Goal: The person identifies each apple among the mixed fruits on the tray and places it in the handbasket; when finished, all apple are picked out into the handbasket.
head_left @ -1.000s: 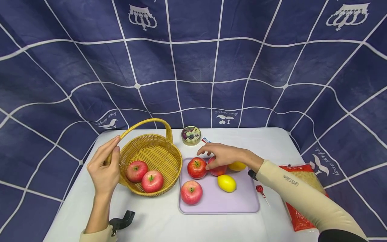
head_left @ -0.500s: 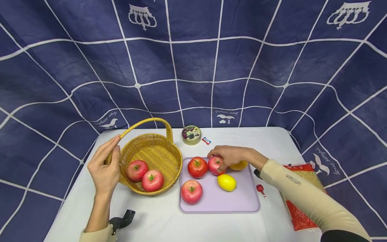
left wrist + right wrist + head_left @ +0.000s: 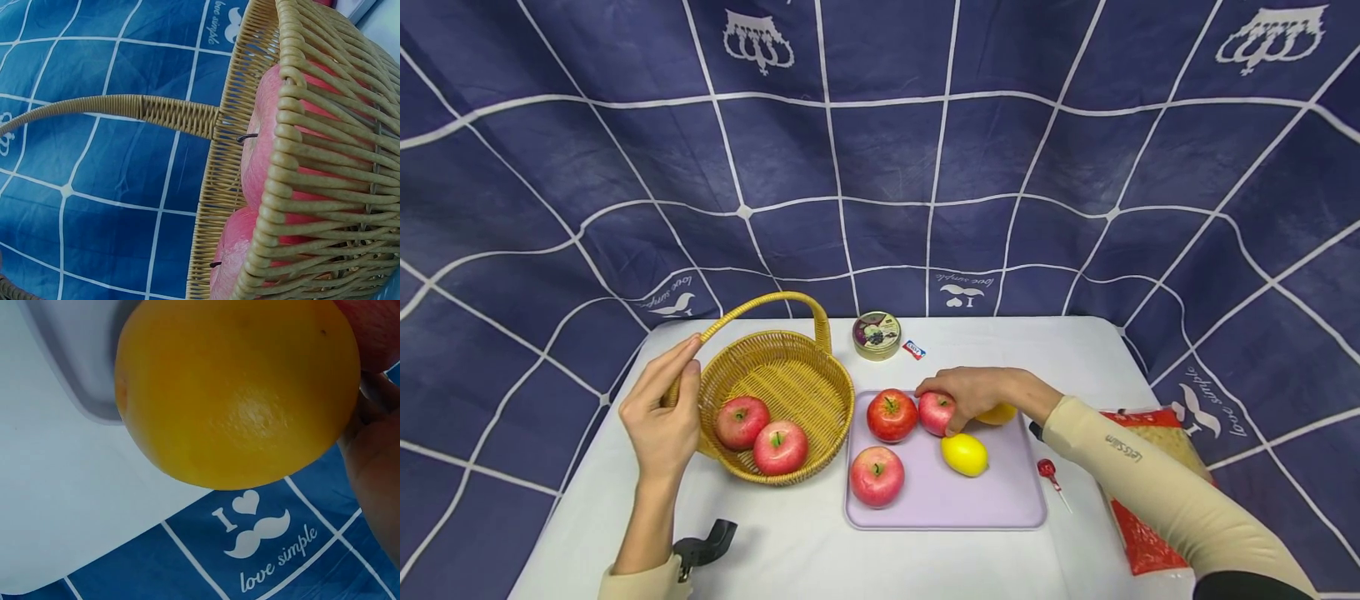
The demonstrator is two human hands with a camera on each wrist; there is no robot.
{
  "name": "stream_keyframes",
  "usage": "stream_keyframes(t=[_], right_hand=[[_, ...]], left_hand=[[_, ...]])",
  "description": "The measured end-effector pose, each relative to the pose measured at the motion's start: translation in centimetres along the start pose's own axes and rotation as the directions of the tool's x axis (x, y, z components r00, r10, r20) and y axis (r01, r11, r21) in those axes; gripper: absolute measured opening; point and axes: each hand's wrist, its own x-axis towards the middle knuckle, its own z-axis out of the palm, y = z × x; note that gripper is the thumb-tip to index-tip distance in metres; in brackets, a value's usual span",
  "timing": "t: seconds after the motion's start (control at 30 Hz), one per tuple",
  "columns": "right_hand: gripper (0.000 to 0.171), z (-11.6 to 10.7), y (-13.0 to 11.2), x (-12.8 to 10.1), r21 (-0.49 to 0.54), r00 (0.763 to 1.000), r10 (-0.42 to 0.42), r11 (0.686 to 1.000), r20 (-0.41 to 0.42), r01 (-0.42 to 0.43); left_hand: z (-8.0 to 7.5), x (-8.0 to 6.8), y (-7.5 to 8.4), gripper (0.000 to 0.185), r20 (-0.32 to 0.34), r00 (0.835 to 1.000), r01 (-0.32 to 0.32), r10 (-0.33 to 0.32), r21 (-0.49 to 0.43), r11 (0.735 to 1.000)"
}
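Observation:
My left hand (image 3: 662, 408) grips the handle (image 3: 752, 302) of a wicker basket (image 3: 842, 417). Two apples, one at the left (image 3: 742, 422) and one nearer the front (image 3: 781, 447), lie in the basket; the left wrist view shows them behind its woven wall (image 3: 325, 150). At the back of a lilac tray (image 3: 955, 512), my right hand (image 3: 973, 392) holds a pink apple (image 3: 936, 412), fingers behind it and thumb in front. On the tray also sit a red apple (image 3: 892, 415), another pink apple (image 3: 877, 477), a lemon (image 3: 965, 455) and a partly hidden orange (image 3: 1000, 413), large in the right wrist view (image 3: 237, 394).
Behind the tray stand a round tin (image 3: 876, 335) and a small wrapped packet (image 3: 914, 349). To the tray's right lie a lollipop (image 3: 1048, 472) and a red bag (image 3: 1142, 533), partly under the right sleeve. A blue checked curtain (image 3: 887, 233) hangs behind the table.
My right hand has come down from above the tray, shifting slightly right, and has taken hold of the pink apple. The left hand and basket have stayed in place.

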Motion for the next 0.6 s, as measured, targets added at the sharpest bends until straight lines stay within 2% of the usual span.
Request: stream_keyframes(t=[0.27, 0.6], right_hand=[[0.071, -0.03, -0.03, -0.15, -0.011, 0.999, -0.039, 0.999, -0.027, 0.039], [0.072, 0.14, 0.14, -0.38, -0.006, 0.998, -0.047, 0.999, -0.049, 0.047]], left_hand=[[0.01, 0.07, 0.07, 0.025, -0.001, 1.0, 0.001, -0.001, 0.002, 1.0], [-0.06, 0.0, 0.14, 0.023, 0.001, 1.0, 0.0, 0.0, 0.005, 1.0]])
